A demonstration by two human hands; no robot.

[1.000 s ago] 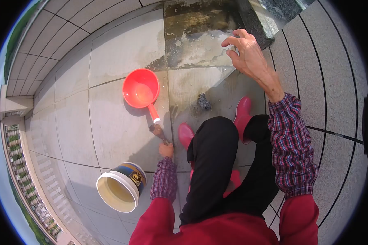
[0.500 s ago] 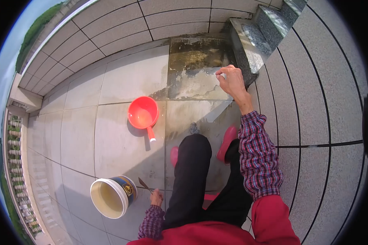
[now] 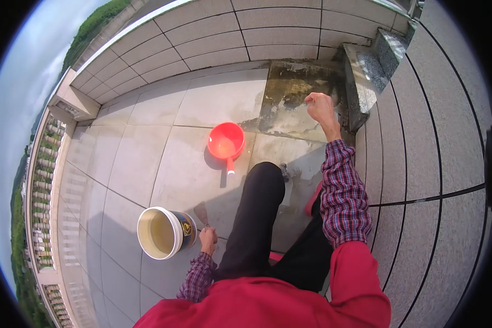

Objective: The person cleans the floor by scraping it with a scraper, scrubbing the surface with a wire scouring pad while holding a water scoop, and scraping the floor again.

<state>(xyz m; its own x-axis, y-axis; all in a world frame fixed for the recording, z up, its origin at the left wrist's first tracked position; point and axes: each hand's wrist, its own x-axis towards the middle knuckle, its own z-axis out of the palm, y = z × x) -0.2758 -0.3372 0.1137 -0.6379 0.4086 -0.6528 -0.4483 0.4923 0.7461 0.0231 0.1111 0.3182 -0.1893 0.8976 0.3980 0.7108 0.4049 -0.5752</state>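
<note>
My right hand (image 3: 322,111) is raised above a dark, wet patch of floor (image 3: 290,87) by the steps. Its fingers are pinched together, and whatever may be between them is hidden. Low on the left, my left hand (image 3: 207,240) is closed round the handle of a scraper (image 3: 201,213), whose blade points away from me. Close beside that hand is a white bucket (image 3: 176,232) with a dark printed label; pale material shows inside. Farther forward, a red plastic dipper (image 3: 226,141) rests on the tiles, its handle toward me.
Grey stone steps (image 3: 361,82) rise at the far right, against a tiled wall (image 3: 410,147). A low tiled wall (image 3: 213,41) runs across the back. At the left stands a balustrade (image 3: 42,191). My bent knee (image 3: 265,186) is between my hands.
The view has swung, so floor, bucket and dipper appear shifted to the right. The scraper in my left hand has turned to show its broad face. My right hand remains over the patch.
</note>
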